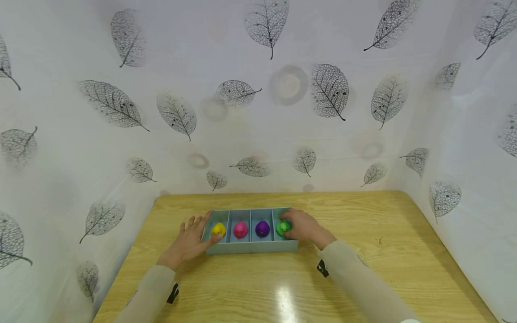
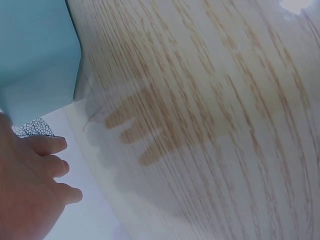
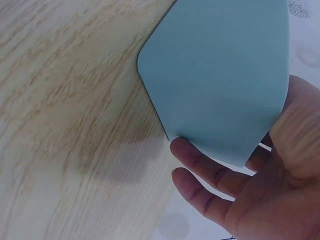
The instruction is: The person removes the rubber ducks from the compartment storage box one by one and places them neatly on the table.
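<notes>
Left hand, fingers spread, touches pale-blue rectangular plastic box; right hand apparently pinches round green toy between its fingers.

My left hand and right hand were bare. My left sleeve and right sleeve were cream and reached the wrists. A small black tab stuck out beside the left cuff, another dark tab beside the right.

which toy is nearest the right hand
The green toy, rightmost in the box; the yellow toy, pink toy and purple toy are farther from the right hand.
</notes>
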`<state>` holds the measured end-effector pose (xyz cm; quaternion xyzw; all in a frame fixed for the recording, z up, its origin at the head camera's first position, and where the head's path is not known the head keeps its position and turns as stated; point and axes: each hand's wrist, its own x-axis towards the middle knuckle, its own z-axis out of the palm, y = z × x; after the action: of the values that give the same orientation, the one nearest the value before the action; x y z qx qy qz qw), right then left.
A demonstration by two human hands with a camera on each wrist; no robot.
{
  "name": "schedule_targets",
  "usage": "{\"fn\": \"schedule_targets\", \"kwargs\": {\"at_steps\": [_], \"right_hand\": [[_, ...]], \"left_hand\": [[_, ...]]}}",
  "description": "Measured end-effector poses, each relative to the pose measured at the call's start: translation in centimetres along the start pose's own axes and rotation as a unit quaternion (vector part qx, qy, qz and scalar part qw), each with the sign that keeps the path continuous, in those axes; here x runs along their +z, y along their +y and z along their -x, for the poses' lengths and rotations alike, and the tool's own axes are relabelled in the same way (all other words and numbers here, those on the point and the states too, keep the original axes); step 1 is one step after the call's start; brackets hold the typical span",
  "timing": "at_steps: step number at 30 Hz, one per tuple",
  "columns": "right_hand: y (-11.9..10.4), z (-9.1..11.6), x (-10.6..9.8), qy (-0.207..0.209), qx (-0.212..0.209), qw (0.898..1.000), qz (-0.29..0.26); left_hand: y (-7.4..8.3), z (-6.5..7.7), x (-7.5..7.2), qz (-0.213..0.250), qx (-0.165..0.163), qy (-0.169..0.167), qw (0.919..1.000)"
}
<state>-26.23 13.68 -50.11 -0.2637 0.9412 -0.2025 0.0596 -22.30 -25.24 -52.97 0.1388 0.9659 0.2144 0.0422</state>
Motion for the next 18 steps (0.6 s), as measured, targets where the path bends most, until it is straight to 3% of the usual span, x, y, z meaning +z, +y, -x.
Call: {"fn": "schedule_targets", "kwargs": {"at_steps": [8,18], "right_hand": [[-0.16,-0.29,0.02,-0.018,0.036,0.999,-0.013],[-0.23,-0.41,-0.01,-0.013,0.038,0.999,-0.018]], "left_hand": [[-0.04,0.03,0.20,0.008,0.000,0.001,1.0000],[-0.10,-0.05,0.23,0.014,-0.003,-0.002,0.9999]]}}
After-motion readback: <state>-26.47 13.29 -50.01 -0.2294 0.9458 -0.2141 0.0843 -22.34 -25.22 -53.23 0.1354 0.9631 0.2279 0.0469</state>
